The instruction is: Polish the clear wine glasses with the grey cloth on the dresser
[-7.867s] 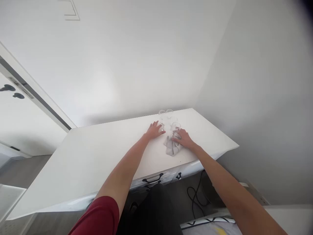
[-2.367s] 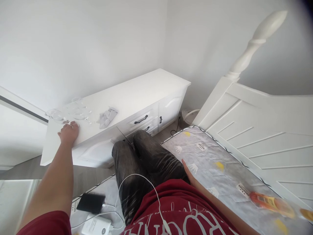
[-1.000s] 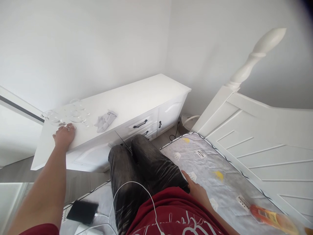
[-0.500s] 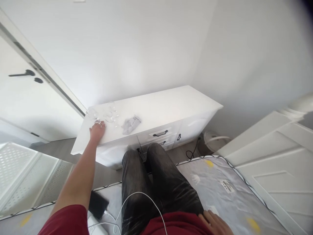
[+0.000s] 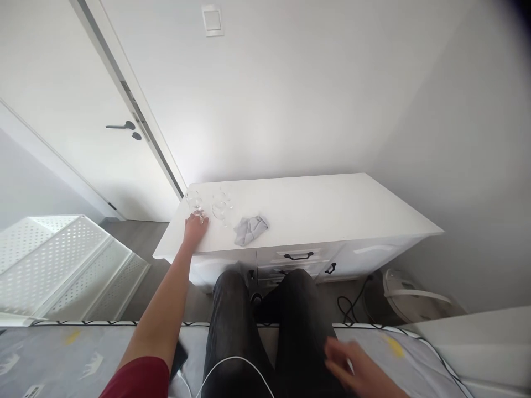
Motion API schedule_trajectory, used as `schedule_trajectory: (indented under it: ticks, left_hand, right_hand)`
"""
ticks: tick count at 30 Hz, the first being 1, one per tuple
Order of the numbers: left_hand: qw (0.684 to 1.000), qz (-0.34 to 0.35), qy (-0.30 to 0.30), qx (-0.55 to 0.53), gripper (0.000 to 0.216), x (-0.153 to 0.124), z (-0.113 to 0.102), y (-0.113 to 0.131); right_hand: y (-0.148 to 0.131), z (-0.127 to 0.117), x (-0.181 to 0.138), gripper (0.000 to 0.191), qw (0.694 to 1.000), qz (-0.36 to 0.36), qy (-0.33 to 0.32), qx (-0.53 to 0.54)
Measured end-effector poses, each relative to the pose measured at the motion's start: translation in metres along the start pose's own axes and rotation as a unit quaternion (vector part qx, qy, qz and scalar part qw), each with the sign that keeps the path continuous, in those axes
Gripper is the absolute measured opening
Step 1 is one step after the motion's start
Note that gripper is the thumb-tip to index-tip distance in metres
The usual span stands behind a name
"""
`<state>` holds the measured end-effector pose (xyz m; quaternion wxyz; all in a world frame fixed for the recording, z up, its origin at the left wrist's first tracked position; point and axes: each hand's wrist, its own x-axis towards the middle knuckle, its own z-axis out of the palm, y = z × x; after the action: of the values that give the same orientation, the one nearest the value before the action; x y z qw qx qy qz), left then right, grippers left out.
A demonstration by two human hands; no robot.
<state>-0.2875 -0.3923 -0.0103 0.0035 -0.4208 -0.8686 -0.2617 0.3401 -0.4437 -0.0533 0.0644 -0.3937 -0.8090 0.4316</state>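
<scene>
Near the left end of the white cabinet (image 5: 315, 207), my left hand (image 5: 196, 228) reaches out with its fingers closed round the lower part of a clear stemmed glass (image 5: 194, 200). The bowl of this glass is beyond my fingers. Just right of it stand more clear glasses (image 5: 219, 207), their outlines faint against the white top. A crumpled grey cloth (image 5: 251, 229) lies near the cabinet's front edge. My right hand (image 5: 348, 362) is in the air over my right thigh, blurred, with curved fingers apart from the thumb and nothing in it.
A white door with a dark handle (image 5: 122, 126) is at left, above a perforated white rack (image 5: 62, 260). I sit on a patterned mattress (image 5: 99, 354); a phone (image 5: 179, 356) with a white cable lies beside me. A lidded bin (image 5: 409, 298) stands right of the cabinet.
The view has shifted, so the cabinet appears farther right and lower. My right hand has risen from beside my hip to above my thigh. My left hand stays at the glass.
</scene>
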Motion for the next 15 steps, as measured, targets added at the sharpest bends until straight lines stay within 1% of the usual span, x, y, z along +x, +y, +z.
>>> schedule_trajectory:
  ticks: [1, 2, 3, 5, 7, 8, 9, 10, 11, 12, 13, 15]
  left_hand:
    - [1.0, -0.002, 0.008, -0.009, 0.052, -0.001, 0.0, -0.001]
    - [1.0, -0.003, 0.014, -0.018, 0.054, -0.002, -0.001, -0.002]
    - [0.999, -0.005, 0.02, -0.027, 0.056, -0.003, -0.001, -0.002]
    - [0.999, -0.009, 0.03, -0.038, 0.059, -0.006, -0.003, -0.003]
    - [0.998, -0.012, 0.04, -0.05, 0.059, -0.01, -0.005, -0.001]
    - [0.997, -0.014, 0.044, -0.06, 0.059, -0.013, -0.006, -0.001]
    - [0.996, -0.017, 0.046, -0.073, 0.06, -0.015, -0.007, 0.0]
    - [0.995, -0.021, 0.046, -0.088, 0.06, -0.017, -0.009, 0.001]
    - [0.993, -0.027, 0.045, -0.103, 0.061, -0.02, -0.01, 0.001]
    - [0.992, -0.036, 0.045, -0.116, 0.063, -0.023, -0.012, 0.001]
    - [0.99, -0.048, 0.047, -0.125, 0.066, -0.026, -0.014, 0.0]
    - [0.986, -0.066, 0.067, -0.138, 0.071, -0.036, -0.018, 0.0]
  right_hand:
    - [-0.02, -0.016, 0.035, 0.023, 0.999, -0.026, -0.025, 0.021]
    - [-0.041, -0.03, 0.071, 0.025, 0.998, -0.053, -0.006, 0.036]
    - [-0.064, -0.041, 0.108, 0.027, 0.995, -0.08, 0.032, 0.045]
    - [-0.108, -0.055, 0.18, 0.028, 0.984, -0.132, 0.115, 0.022]
    - [-0.145, -0.061, 0.244, 0.026, 0.975, -0.157, 0.159, 0.008]
    - [-0.159, -0.063, 0.271, 0.026, 0.973, -0.153, 0.172, 0.003]
    - [-0.171, -0.064, 0.295, 0.027, 0.975, -0.132, 0.177, -0.011]
    - [-0.18, -0.064, 0.316, 0.031, 0.98, -0.092, 0.176, -0.018]
    - [-0.185, -0.064, 0.332, 0.036, 0.986, -0.053, 0.157, -0.013]
    - [-0.188, -0.063, 0.346, 0.038, 0.99, -0.033, 0.136, -0.004]
    - [-0.188, -0.062, 0.355, 0.04, 0.993, -0.021, 0.113, 0.01]
    - [-0.182, -0.062, 0.367, 0.042, 0.995, -0.025, 0.075, 0.053]
